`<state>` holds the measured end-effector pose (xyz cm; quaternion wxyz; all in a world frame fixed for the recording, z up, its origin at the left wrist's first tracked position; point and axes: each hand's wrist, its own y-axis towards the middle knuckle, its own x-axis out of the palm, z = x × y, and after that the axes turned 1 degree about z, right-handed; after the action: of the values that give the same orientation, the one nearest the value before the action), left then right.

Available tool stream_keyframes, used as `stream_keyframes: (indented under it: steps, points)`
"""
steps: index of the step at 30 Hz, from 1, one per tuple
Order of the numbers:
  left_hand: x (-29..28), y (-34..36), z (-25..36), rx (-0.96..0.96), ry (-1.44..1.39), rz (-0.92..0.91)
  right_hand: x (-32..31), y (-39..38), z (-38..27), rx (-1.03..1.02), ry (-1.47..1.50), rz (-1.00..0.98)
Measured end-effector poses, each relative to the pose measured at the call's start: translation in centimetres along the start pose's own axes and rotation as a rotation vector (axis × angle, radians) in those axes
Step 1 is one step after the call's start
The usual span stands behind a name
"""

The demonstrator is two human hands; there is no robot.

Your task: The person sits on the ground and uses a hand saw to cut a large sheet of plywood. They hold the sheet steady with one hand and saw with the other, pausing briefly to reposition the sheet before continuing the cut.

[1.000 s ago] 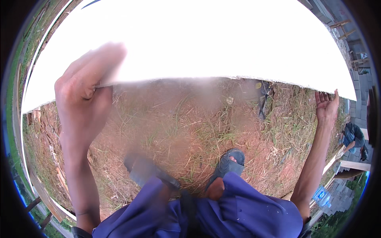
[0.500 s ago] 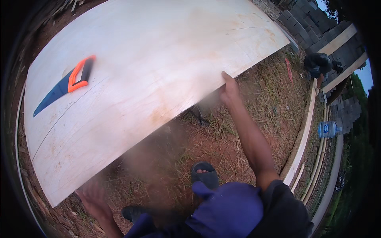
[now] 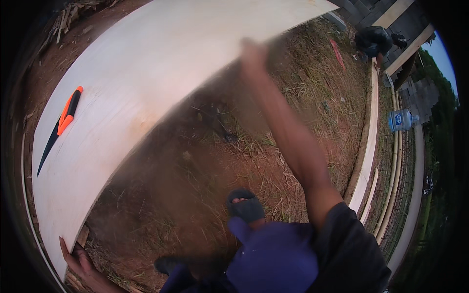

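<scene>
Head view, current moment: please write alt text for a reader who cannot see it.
A person's left hand and blurred right hand are at the edge of a large pale board. An orange-and-black-handled saw lies on it. Grassy soil shows below; another person bends low at upper right.

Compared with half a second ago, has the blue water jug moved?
No: the blue water jug still shows against the pale poles, neck pointing right; the camera view shifted.

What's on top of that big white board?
On the white board lies a saw with an orange and black handle and a dark blade. The patch right under the saw is covered, so I can't see it. The board also hides its own underside.
</scene>
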<state>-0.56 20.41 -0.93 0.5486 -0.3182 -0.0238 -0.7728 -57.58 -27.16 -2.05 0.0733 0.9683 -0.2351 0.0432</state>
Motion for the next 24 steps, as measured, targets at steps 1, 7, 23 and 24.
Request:
stream_keyframes:
  steps: [1,7,23,24]
  points:
    - [1.0,0.1,1.3,-0.023,-0.006,-0.002,0.4,0.3,-1.6,0.085,0.041,-0.004]
    - [3.6,0.1,1.2,-0.097,-0.007,0.158,-0.1,1.8,-0.7,0.133,0.135,0.061]
    - [-0.5,-6.2,-11.9,0.033,-0.032,0.013,-4.1,-1.7,8.7,0.4,0.353,-0.099]
    - [-0.9,-6.2,-12.9,0.023,-0.048,0.003,-4.4,-1.6,9.4,0.396,0.36,-0.108]
